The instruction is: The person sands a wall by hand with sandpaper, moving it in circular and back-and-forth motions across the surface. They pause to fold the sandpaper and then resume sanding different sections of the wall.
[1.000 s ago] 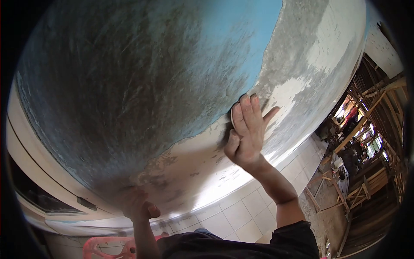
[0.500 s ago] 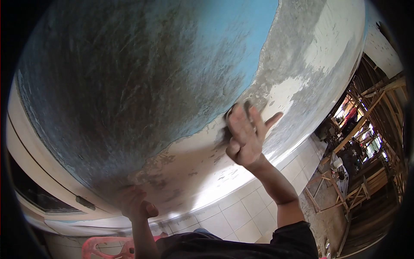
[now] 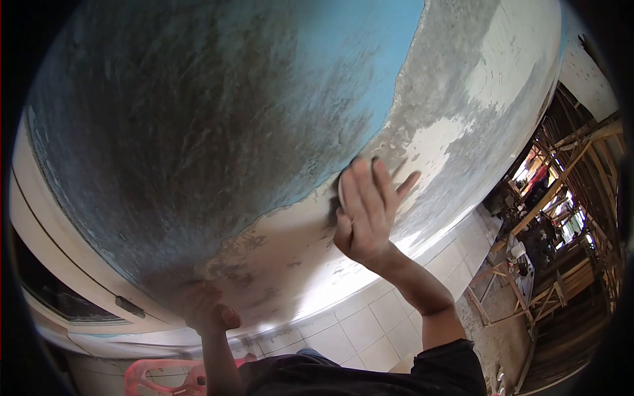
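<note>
My right hand [image 3: 367, 214] lies on the curved wall [image 3: 290, 247] with its fingers stretched out, just below the border between blue paint and bare grey-white plaster. Under its fingers, the pale edge of a thin flat sheet [image 3: 341, 191] shows, like sandpaper; most of it is hidden by the hand. Lower left, my left hand [image 3: 210, 309] rests against the wall's shaded lower part, fingers spread and thumb apart, with nothing visible in it. The blue paint [image 3: 370, 59] is scuffed dark over a wide area, and the plaster beside it is patchy.
A pale window frame [image 3: 148, 323] borders the wall at left. Below me are white floor tiles [image 3: 360, 327] and a red plastic chair [image 3: 135, 379]. On the right stand wooden beams and frames [image 3: 561, 185], with cluttered items behind them.
My right hand has shifted slightly left and down along the wall, its fingers now closer together. My left hand stays in nearly the same place.
</note>
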